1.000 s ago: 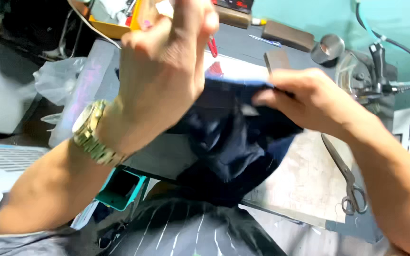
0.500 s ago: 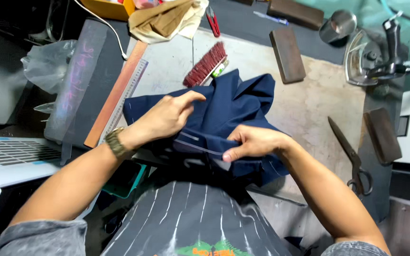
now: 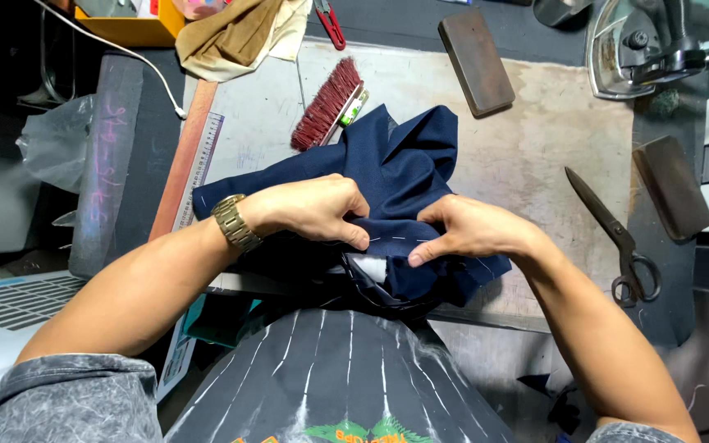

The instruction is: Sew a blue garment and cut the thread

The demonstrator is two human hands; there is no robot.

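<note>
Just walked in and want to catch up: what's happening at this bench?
A person presses a navy cloth piece with white basting stitches at the table's near edge. The left hand and right hand pinch a fold between them. Scissors, a brush and an iron lie untouched.

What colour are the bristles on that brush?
Dark red, on the brush seen from the head view.

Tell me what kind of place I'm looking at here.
Most likely a tailor's or garment workshop. Both hands, left hand and right hand, press navy cloth with white basting stitches on a worn worktable, beside large shears, a heavy iron and a long ruler.
</note>
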